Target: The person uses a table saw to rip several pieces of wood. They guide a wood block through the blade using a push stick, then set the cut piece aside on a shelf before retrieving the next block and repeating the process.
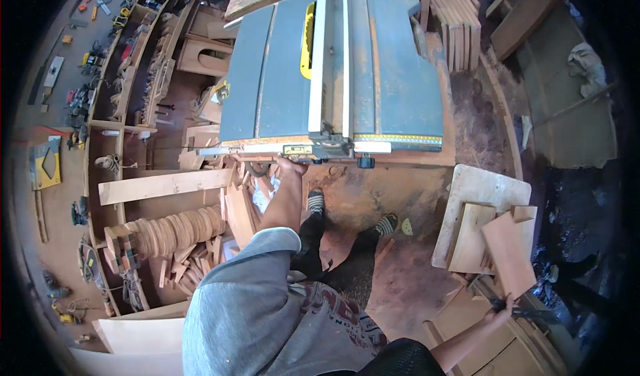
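Head view — your right hand [500,312] is gripping a board [509,253], not yet on the table saw [287,69].
Your left hand [291,167] is resting at its front — can't tell finger spread.

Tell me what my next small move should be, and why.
Probably bring the wooden board over to the front edge of the table saw. Your right hand seems to grip its near end, off to the right by other wood pieces, while your left hand is at that edge near the fence.
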Demonstrator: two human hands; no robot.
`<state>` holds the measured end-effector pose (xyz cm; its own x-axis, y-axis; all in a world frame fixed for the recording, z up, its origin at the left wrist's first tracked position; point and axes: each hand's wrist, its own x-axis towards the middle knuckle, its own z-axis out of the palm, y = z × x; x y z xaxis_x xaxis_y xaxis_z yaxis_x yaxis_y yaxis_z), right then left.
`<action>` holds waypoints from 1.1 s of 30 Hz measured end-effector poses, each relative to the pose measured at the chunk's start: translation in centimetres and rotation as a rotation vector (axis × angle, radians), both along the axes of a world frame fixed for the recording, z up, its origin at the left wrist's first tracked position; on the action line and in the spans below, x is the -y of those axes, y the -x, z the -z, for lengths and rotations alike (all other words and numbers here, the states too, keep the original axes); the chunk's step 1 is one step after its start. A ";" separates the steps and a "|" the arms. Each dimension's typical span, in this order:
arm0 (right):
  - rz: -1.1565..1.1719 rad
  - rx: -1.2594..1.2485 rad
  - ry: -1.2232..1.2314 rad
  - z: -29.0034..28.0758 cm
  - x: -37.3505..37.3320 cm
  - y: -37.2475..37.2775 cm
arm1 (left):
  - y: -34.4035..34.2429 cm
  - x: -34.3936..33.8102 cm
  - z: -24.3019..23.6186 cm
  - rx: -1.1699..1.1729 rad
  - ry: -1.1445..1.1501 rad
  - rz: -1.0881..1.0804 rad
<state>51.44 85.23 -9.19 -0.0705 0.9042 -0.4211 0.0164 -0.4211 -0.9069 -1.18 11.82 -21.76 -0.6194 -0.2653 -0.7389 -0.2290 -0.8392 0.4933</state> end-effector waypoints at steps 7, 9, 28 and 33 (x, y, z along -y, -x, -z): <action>0.033 -0.366 0.077 -14.5 23.2 5.3 | 4.1 0.2 -4.3 0.053 -0.237 -0.079; 0.006 -0.437 0.086 -17.1 28.5 5.9 | 4.3 0.8 -4.9 0.093 -0.287 -0.086; 0.107 -0.467 0.087 -22.6 53.5 13.0 | 4.0 6.3 -5.3 0.140 -0.660 -0.062; -0.138 -0.579 0.108 -25.6 54.5 17.6 | 2.3 8.9 -5.4 0.228 -0.442 0.552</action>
<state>33.84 30.70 16.39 -0.4293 0.8247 -0.3683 -0.4064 -0.5405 -0.7367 -3.52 2.91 -16.37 -0.3947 0.3919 -0.8310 -0.7311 -0.6818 0.0258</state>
